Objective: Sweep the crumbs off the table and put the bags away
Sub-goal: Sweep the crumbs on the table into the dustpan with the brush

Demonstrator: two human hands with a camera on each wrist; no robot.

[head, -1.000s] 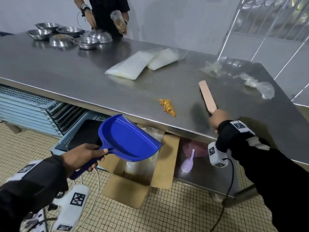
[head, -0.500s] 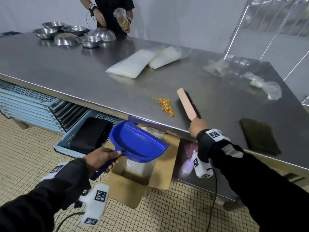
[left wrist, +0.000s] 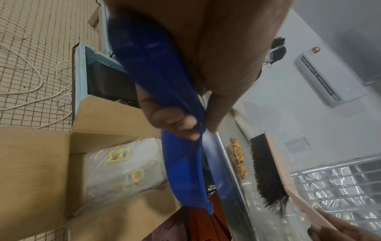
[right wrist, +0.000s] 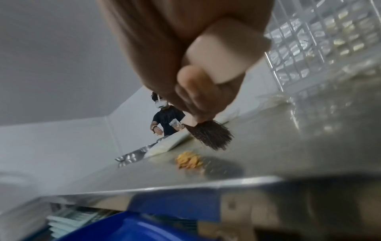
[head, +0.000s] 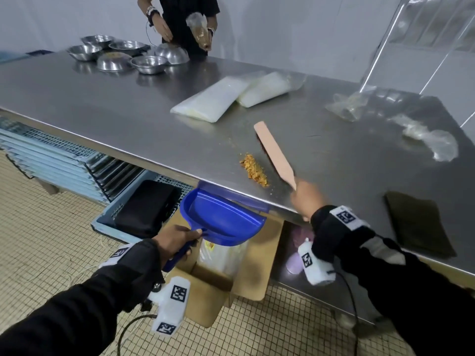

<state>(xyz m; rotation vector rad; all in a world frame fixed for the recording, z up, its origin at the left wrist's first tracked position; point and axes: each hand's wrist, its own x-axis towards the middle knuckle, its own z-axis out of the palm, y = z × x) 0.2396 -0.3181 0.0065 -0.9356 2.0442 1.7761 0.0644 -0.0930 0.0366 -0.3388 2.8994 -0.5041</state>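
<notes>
A small heap of orange crumbs (head: pixel 254 170) lies on the steel table (head: pixel 128 119) close to its front edge. My right hand (head: pixel 304 199) grips the handle of a pink hand brush (head: pixel 273 152); its dark bristles (left wrist: pixel 266 176) stand just right of the crumbs (left wrist: pixel 239 158). My left hand (head: pixel 177 242) holds a blue dustpan (head: pixel 223 219) by its handle, with the pan's mouth under the table edge below the crumbs. Two white filled bags (head: pixel 210 101) lie further back on the table. Crumpled clear bags (head: pixel 352 106) lie at the right.
An open cardboard box (head: pixel 221 283) with a clear packet inside stands on the floor under the dustpan. A dark cloth (head: pixel 419 222) lies at the table's right front. Steel bowls (head: pixel 123 55) stand far left, where another person (head: pixel 185 19) holds a bag. Trays and a crate (head: pixel 108 217) sit below.
My left hand has raised the dustpan up to the table edge. My right hand has swung the brush left until it stands next to the crumb heap.
</notes>
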